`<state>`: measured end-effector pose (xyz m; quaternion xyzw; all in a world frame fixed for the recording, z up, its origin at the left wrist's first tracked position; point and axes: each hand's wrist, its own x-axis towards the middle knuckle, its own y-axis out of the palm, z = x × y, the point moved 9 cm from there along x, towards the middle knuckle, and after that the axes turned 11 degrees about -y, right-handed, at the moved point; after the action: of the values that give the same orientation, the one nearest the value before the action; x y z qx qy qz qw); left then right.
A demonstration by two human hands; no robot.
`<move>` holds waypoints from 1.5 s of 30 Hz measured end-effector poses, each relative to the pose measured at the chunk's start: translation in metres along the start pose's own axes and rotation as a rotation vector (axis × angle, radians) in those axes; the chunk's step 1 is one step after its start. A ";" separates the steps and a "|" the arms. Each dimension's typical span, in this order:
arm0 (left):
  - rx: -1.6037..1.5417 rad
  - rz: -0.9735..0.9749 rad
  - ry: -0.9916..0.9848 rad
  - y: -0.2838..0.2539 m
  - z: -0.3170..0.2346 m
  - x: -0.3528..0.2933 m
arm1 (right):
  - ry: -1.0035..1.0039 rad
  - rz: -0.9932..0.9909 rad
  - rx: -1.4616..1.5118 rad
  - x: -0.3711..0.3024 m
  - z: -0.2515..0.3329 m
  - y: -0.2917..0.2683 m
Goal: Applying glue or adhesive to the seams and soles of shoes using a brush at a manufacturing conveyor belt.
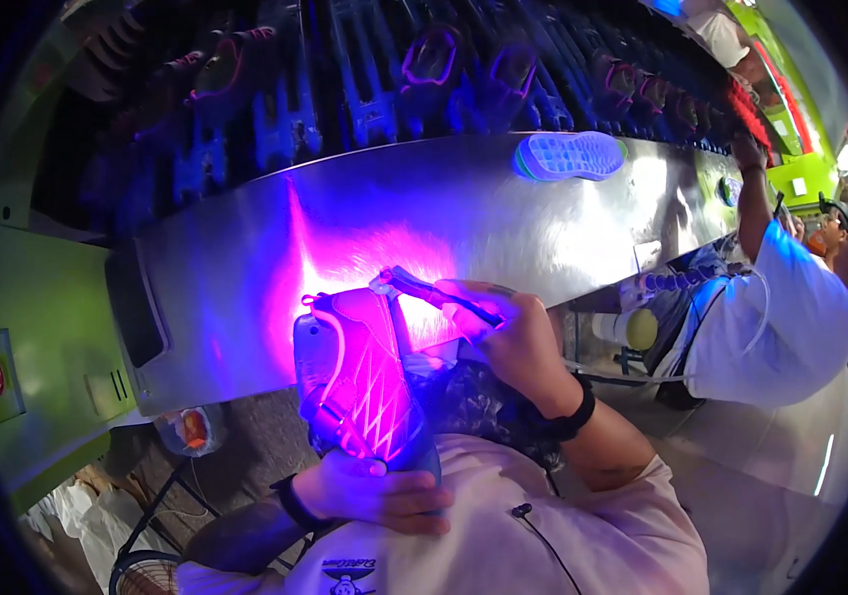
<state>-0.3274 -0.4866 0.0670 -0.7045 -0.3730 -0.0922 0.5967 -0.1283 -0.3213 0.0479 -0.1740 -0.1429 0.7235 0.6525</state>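
Note:
My left hand (374,493) grips one end of a dark shoe upper (369,347) and holds it in front of my chest, at the near edge of the metal bench. Criss-cross lines on its side glow pink-violet under the coloured light. A slim dark-handled brush (434,293) is held in my right hand (513,337), fingers closed round the handle. The brush's pale tip is at the upper's far right edge; whether it touches cannot be made out. Part of the upper's near end is hidden behind my left fingers.
A pale shoe sole (570,157) lies on the metal bench (513,238) toward the back right. Behind the bench, several shoes hang in a dark rack (374,109). A green machine panel (47,327) with a red button stands left. Another person (771,317) sits at right.

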 end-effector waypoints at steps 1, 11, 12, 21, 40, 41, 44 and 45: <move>0.002 0.019 0.016 -0.001 0.000 0.002 | -0.022 0.031 -0.093 -0.002 -0.001 -0.001; -0.024 -0.042 -0.034 -0.004 0.002 0.002 | 0.074 0.022 0.191 -0.043 -0.010 0.012; -0.028 -0.062 -0.048 -0.007 0.003 0.005 | 0.073 0.032 0.182 -0.048 -0.006 0.013; -0.036 -0.119 -0.126 -0.007 0.003 0.007 | -0.132 0.097 0.186 -0.074 -0.001 0.006; 0.158 -0.250 -0.272 -0.006 0.009 0.037 | -0.127 0.068 0.165 -0.096 0.035 -0.037; 0.159 -0.254 -0.266 -0.003 0.006 0.035 | -0.169 0.077 0.108 -0.096 0.039 -0.042; 0.204 -0.299 -0.492 -0.006 0.017 0.028 | -0.237 0.090 0.021 -0.098 0.053 -0.052; 0.265 -0.301 -0.492 -0.007 0.018 0.040 | -0.259 0.098 -0.017 -0.098 0.057 -0.055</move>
<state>-0.3093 -0.4533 0.0905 -0.5587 -0.6148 0.0431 0.5550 -0.0957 -0.4121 0.1298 -0.0913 -0.2233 0.7696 0.5912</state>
